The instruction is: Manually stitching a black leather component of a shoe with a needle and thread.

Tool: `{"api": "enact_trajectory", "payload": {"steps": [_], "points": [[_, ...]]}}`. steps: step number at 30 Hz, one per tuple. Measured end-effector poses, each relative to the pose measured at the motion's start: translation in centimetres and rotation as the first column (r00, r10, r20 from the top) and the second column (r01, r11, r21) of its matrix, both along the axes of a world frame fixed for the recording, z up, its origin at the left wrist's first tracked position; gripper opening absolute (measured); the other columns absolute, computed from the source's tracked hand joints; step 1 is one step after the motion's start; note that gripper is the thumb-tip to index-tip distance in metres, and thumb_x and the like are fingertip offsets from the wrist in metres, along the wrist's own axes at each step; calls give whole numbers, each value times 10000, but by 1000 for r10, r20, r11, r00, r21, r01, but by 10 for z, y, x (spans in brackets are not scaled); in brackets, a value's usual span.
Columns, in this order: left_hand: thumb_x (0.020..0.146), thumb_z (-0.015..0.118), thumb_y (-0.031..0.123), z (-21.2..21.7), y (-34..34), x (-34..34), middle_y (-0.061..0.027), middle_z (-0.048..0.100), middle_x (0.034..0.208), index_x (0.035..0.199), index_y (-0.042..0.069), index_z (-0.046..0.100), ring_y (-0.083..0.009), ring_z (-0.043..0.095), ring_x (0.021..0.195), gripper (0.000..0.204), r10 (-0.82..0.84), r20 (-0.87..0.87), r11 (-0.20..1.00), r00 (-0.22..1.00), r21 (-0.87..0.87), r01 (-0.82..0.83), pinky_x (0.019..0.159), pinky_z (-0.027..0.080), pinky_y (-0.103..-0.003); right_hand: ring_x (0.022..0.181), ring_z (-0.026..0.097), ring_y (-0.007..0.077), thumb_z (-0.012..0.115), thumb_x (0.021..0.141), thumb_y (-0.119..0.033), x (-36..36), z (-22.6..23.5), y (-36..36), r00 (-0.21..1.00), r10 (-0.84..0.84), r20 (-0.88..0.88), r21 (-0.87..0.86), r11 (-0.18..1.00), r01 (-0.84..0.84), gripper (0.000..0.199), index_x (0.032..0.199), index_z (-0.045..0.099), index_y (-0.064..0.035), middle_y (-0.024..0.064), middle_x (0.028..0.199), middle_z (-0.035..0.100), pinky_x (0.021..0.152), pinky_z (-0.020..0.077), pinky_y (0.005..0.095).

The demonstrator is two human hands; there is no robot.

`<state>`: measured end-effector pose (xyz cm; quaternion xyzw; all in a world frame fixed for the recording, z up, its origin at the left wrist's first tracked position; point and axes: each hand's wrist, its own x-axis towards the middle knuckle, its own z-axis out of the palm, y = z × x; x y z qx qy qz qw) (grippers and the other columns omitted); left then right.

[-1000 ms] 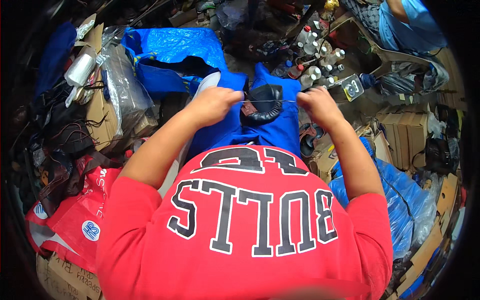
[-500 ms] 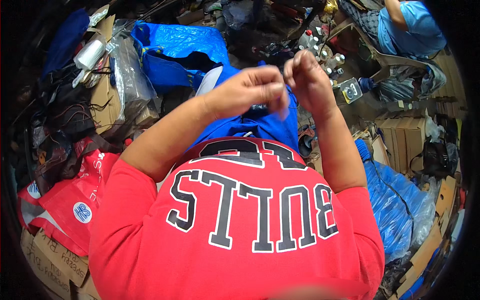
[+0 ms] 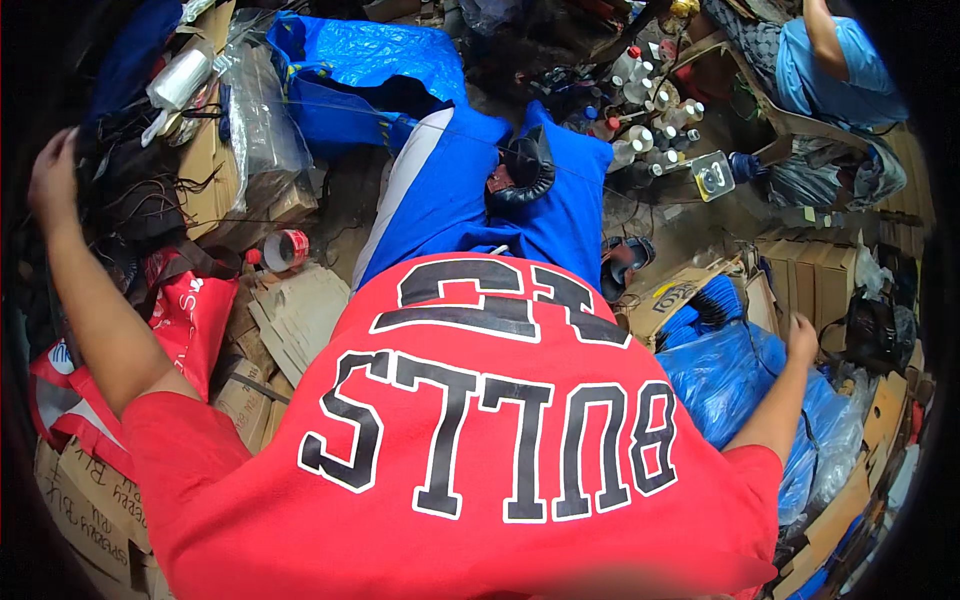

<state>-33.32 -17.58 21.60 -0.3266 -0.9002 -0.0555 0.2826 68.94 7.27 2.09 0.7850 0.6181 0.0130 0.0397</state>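
My arms are spread wide apart. My left hand (image 3: 54,182) is raised at the far left, beside dark cords and bags, its fingers drawn together; what they hold, if anything, is too small to tell. Over at the right, my right hand (image 3: 801,341) is closed above a blue plastic-wrapped bundle (image 3: 715,375); its grip is hidden. A black shoe (image 3: 528,172) with a reddish-brown patch sits between my knees, on my blue trousers (image 3: 440,185). A thin thread (image 3: 400,123) runs from near the shoe toward the left; its far end is lost.
Several plastic bottles (image 3: 640,90) stand ahead to the right, near a seated person in a light blue shirt (image 3: 835,75). A blue bag (image 3: 375,60) lies ahead. At left are a red bag (image 3: 200,310), flat cardboard (image 3: 305,320) and a red-capped bottle (image 3: 285,249).
My hands were close together above my lap; now they have swung far apart, left hand to the left, right hand to the right and nearer. The shoe between my knees has come into view.
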Motion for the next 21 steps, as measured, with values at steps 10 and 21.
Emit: {"api": "enact_trajectory", "payload": {"steps": [10,21], "points": [[755,678,167,-197,152,306,-74,628,1046,1070,111,645,-211,580,943,322,-823,540,412,176,356,838,848,448,-298,896,569,258,532,853,-149,-270,-45,21,626,529,-572,-37,746,-665,330,1178,588,-141,149,934,586,816,427,316],[757,714,234,-247,228,385,-20,630,780,871,38,653,-132,580,758,234,-330,880,401,-343,459,793,671,474,-274,790,613,156,659,732,-2,-419,-23,21,270,487,-831,111,621,-776,117,842,677,-41,68,819,641,722,481,268]]}}
